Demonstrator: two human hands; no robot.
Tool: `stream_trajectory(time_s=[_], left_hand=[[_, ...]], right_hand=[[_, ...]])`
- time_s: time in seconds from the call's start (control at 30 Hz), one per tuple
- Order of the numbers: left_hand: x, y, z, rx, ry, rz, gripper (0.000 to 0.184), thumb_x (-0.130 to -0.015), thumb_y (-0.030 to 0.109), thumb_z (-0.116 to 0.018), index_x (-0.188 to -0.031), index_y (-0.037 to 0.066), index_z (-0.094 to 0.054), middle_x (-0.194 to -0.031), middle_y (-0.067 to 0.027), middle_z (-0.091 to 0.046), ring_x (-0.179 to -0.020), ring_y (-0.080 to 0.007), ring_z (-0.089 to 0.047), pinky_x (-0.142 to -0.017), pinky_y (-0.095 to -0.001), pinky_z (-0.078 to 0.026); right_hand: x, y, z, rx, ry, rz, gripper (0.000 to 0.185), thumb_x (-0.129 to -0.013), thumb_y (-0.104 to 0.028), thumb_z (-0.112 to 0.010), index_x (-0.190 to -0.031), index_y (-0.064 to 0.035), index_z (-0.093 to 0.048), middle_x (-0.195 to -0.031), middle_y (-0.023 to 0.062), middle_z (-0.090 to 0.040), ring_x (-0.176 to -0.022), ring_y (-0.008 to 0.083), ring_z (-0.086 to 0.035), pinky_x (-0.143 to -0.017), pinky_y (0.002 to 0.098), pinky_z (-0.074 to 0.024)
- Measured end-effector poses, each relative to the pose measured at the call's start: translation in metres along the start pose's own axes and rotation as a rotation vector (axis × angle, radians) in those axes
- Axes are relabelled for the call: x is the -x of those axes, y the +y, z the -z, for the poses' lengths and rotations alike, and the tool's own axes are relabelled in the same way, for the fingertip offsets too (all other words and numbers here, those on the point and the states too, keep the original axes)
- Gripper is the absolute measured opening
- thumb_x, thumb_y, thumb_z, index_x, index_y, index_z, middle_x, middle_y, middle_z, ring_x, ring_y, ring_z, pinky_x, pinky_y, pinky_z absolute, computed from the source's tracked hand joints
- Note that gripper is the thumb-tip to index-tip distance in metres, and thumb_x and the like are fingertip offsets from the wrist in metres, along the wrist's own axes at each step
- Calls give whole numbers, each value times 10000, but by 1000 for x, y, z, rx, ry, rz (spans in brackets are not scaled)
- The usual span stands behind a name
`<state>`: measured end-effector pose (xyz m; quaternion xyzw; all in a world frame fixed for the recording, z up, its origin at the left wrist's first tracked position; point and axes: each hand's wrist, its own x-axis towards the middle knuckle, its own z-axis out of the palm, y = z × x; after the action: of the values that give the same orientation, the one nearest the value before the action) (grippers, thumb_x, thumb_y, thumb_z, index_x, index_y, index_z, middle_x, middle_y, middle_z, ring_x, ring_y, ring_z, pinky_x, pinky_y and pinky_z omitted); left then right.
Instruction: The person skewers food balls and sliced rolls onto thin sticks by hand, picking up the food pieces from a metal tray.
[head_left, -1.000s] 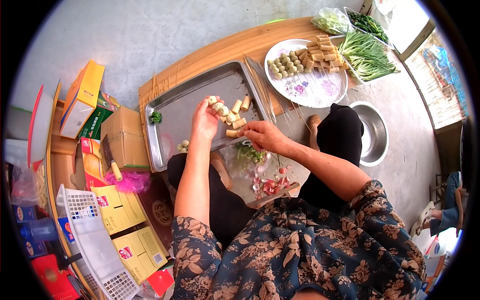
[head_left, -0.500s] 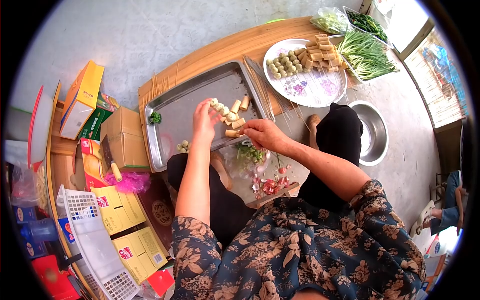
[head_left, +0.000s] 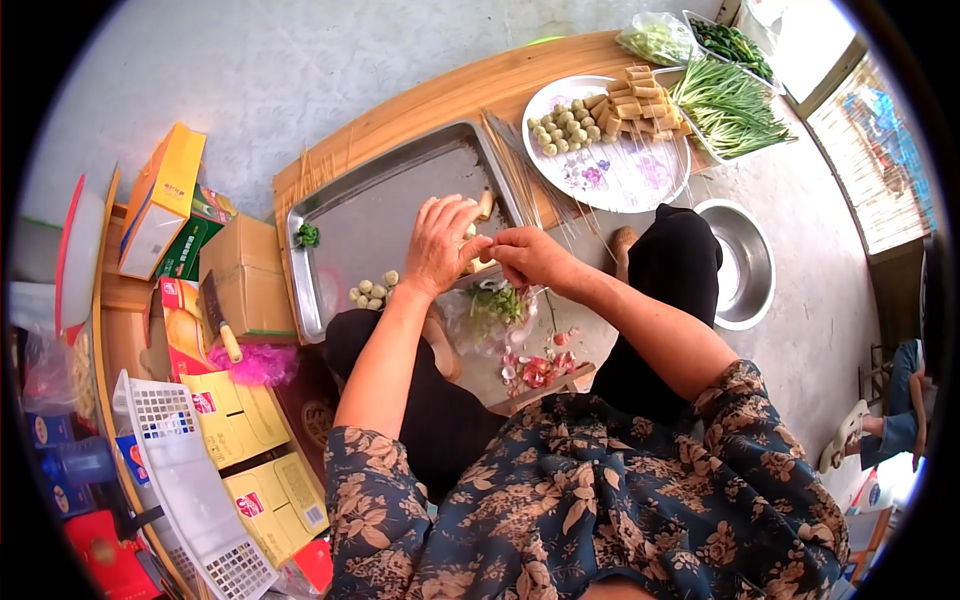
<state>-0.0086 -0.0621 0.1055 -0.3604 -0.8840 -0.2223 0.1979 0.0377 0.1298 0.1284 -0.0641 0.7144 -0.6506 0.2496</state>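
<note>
Over the right part of the metal tray (head_left: 345, 215), my left hand (head_left: 440, 248) curls its fingers round a row of pale green balls (head_left: 470, 230), mostly hidden behind them. Pinched closed, my right hand (head_left: 537, 262) touches the left fingertips; what it grips is too small to make out. A tan roll (head_left: 486, 204) shows just beyond my left fingers. Several loose balls (head_left: 371, 293) lie at the tray's near edge, and a green sprig (head_left: 307, 235) is at its left side. Thin sticks (head_left: 520, 175) lie along the tray's right edge.
An oval plate (head_left: 600, 190) with balls and stacked rolls stands right of the tray, beside green stalks (head_left: 728, 108). A steel basin (head_left: 758, 265) is on the floor. Boxes (head_left: 250, 275) and a knife (head_left: 220, 318) are at left. Another person's leg (head_left: 890, 430) shows far right.
My left hand has moved right and turned over, covering the row of balls that showed before. Its fingers now meet my right hand, which has shifted slightly.
</note>
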Motion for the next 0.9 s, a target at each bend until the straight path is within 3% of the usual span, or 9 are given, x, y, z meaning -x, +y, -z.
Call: stream_trajectory(time_s=[0.07, 0.3, 0.47, 0.6, 0.67, 0.7, 0.73, 0.83, 0.9], left_hand=[[-3, -2, 10, -25, -62, -55, 499, -840, 502, -548, -1110, 83, -575, -1115, -80, -590, -1126, -282, -502, -1035, -469, -312], [-18, -1, 42, -1, -167, -176, 485, -829, 461, -579, -1119, 73, -573, -1012, -99, -577, -1026, -283, -540, -1017, -462, -342], [-5, -5, 23, -15, -169, -130, 406, -782, 337, -665, -1082, 77, -577, -964, -96, -577, -952, -280, -558, -976, -444, -392], [-4, -1, 10, 6, -147, -137, 363, -791, 361, -646, -1022, 91, -576, -928, -106, -600, -903, -284, -581, -952, -416, -407], [-3, -3, 7, 57, -123, -133, 320, -779, 334, -661, -963, 85, -580, -855, -107, -608, -854, -292, -585, -892, -391, -432], [-5, -1, 10, 110, -141, -88, 254, -755, 291, -678, -866, 86, -579, -785, -88, -613, -784, -291, -593, -777, -374, -463], [-5, -1, 11, 110, -140, -95, 254, -755, 291, -678, -866, 86, -579, -785, -88, -613, -784, -291, -593, -777, -374, -463], [-2, 1, 12, 130, -201, -49, 219, -739, 257, -693, -754, 93, -549, -733, -65, -608, -704, -274, -602, -626, -371, -480], [0, 5, 15, 118, -214, -46, 217, -747, 255, -689, -751, 92, -546, -725, -64, -604, -708, -265, -603, -617, -366, -485]], right_hand=[[2, -4, 3, -72, -82, -68, 203, -909, -164, -497, -908, -9, -628, -525, 3, -488, -438, 83, -446, -412, 226, -339], [3, -18, 15, -453, -225, -141, 198, -885, -163, -491, -857, -2, -605, -511, 35, -468, -409, 91, -365, -391, 232, -267], [3, -16, 15, -357, -212, -127, 192, -885, -169, -490, -853, -12, -596, -516, 31, -469, -410, 92, -361, -409, 225, -276], [2, -9, 12, -342, -186, -166, 174, -834, -169, -537, -796, -26, -629, -518, 30, -482, -403, 90, -370, -391, 238, -253], [3, -11, 11, -351, -193, -169, 174, -834, -170, -534, -805, -28, -631, -521, 32, -486, -409, 92, -373, -393, 240, -251], [3, -11, 11, -359, -213, -192, 173, -837, -171, -533, -810, -31, -631, -522, 33, -489, -409, 92, -375, -394, 240, -252], [3, -11, 12, -367, -231, -215, 172, -840, -172, -533, -814, -33, -631, -523, 34, -492, -410, 93, -378, -394, 241, -252], [3, -9, 14, -314, -272, -214, 181, -892, -156, -485, -865, -15, -596, -502, 31, -476, -399, 90, -367, -404, 233, -286], [5, -6, 13, -256, -276, -233, 203, -895, -197, -522, -834, -31, -620, -493, -2, -468, -399, 82, -357, -397, 234, -241]])
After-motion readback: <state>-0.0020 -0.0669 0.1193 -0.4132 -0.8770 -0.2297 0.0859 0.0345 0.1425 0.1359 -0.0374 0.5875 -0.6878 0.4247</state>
